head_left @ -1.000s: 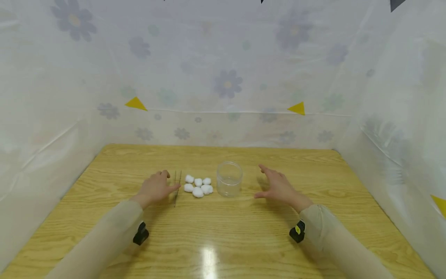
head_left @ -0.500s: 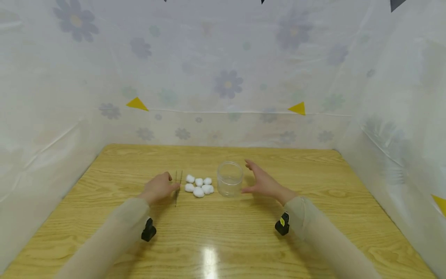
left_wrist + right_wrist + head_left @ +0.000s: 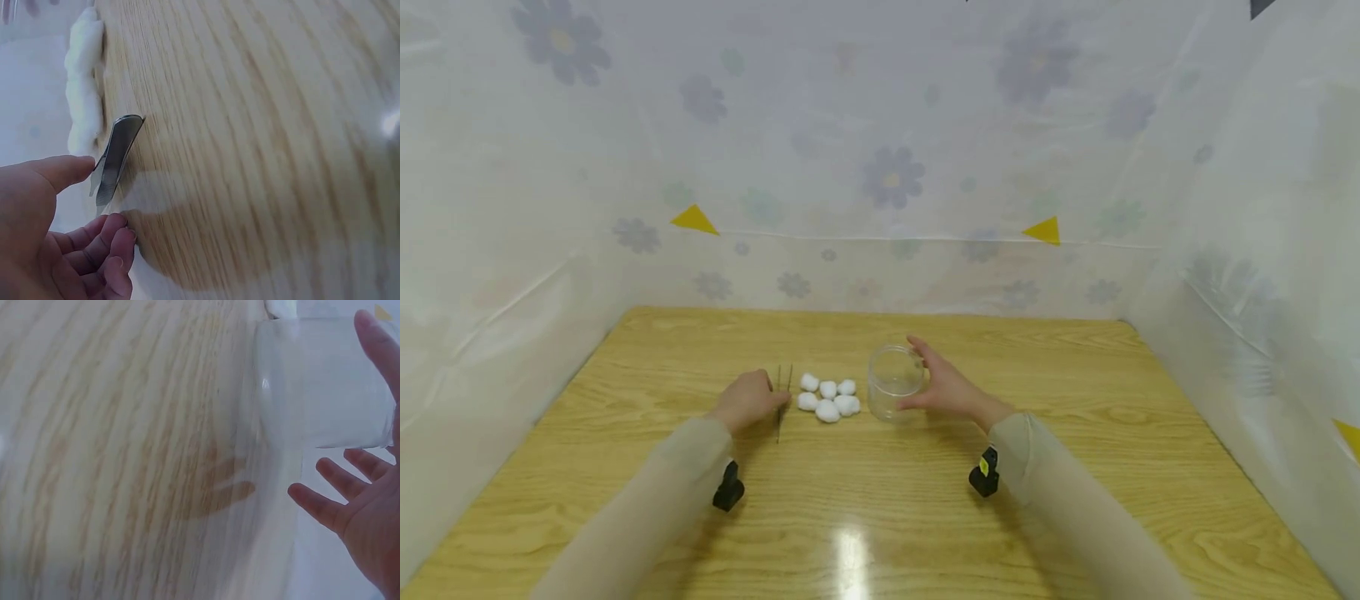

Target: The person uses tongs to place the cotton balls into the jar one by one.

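Metal tweezers (image 3: 778, 427) lie on the wooden table with their prongs pointing away. My left hand (image 3: 747, 402) is right beside them. In the left wrist view, the thumb reaches the edge of the tweezers (image 3: 120, 147), while loosely bent fingers sit at the other side with a gap between. A clear round jar (image 3: 882, 393) stands upright, its inside showing no contents. My right hand (image 3: 951, 390) is spread around its right side, thumb in front and fingers behind. In the right wrist view, the hand (image 3: 369, 531) has its fingers extended near the jar (image 3: 325, 381).
Several white cotton balls (image 3: 827, 411) lie in two rows between the tweezers and the jar. The wooden table (image 3: 880, 483) is bounded by pale flowered sheeting (image 3: 820, 167) at the back and sides.
My right hand has moved left from beside the jar to around its right side. The left hand has shifted slightly right at the tweezers. Tweezers, cotton balls and jar stay put.
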Action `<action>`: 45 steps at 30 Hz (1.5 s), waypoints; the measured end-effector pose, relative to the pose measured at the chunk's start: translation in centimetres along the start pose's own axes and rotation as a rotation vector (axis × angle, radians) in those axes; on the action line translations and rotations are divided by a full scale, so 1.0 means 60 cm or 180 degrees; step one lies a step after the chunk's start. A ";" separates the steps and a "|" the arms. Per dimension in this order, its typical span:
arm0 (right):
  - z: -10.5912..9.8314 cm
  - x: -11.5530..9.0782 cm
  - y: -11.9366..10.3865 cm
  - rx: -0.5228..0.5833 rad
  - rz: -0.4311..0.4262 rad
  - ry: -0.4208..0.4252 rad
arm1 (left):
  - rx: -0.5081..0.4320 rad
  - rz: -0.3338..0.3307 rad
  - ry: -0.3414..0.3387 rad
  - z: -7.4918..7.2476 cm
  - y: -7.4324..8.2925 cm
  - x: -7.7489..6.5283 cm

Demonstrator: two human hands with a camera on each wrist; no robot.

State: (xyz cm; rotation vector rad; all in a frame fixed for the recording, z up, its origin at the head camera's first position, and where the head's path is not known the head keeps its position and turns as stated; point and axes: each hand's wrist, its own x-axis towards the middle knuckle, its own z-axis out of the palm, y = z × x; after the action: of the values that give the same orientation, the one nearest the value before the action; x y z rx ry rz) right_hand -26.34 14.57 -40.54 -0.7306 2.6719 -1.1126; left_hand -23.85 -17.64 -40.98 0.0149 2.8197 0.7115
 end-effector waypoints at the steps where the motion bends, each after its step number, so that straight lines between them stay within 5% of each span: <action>1: 0.000 0.000 0.000 0.0038 -0.0002 -0.0027 | 0.0002 -0.0011 0.0009 0.001 0.001 0.001; 12: 0.006 0.002 0.005 0.0374 0.0015 -0.0161 | 0.0007 0.0052 0.0198 0.001 0.005 -0.001; 34: 0.005 0.001 0.003 0.0577 0.0035 -0.0266 | -0.0750 0.0355 0.0037 -0.035 -0.019 -0.008; 45: 0.007 0.003 0.006 0.0572 0.0027 -0.0278 | -0.0618 0.0628 0.0438 -0.035 -0.042 -0.005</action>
State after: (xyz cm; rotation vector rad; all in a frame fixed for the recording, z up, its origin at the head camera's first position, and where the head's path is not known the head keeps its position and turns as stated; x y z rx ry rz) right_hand -26.46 14.43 -41.08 -0.7170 2.4620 -1.2677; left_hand -23.89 -20.87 -40.33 0.2215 2.8919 1.0664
